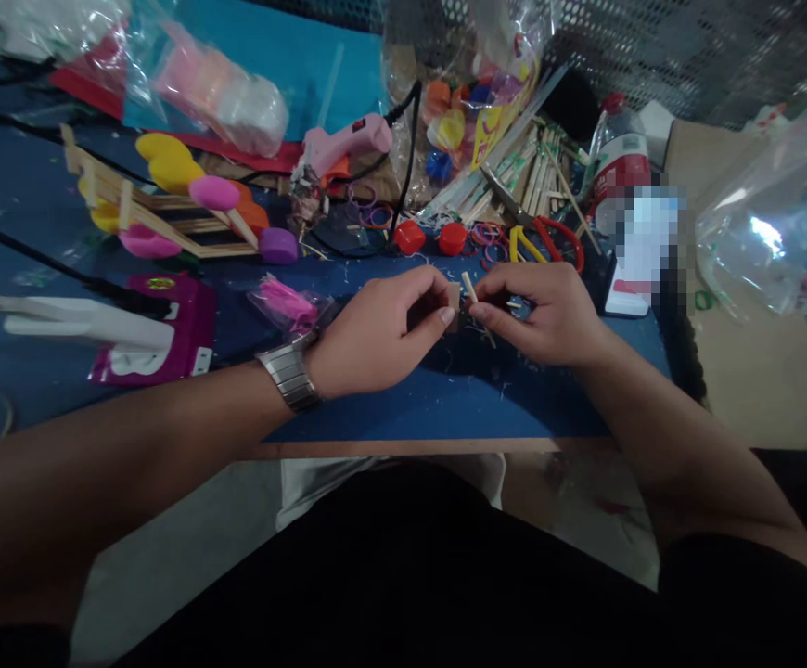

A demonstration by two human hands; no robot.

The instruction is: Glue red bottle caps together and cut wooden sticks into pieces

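Near the front of the blue table, my left hand (390,329) pinches a small brown piece of cardboard (454,306) between thumb and fingers. Close beside it, my right hand (543,311) grips a short wooden stick (469,288), its pale end pointing up. The cardboard and the stick are a small gap apart. Just beyond my hands lie two red bottle caps (410,237). Scissors with red and yellow handles (557,249) rest behind my right hand.
At the back left stands a wooden-stick frame (195,249) with colourful foam pieces. A pink glue gun (348,144) with a black cord lies behind my hands. A bottle (619,153) and a phone (630,288) are on the right. The table edge (417,449) runs before me.
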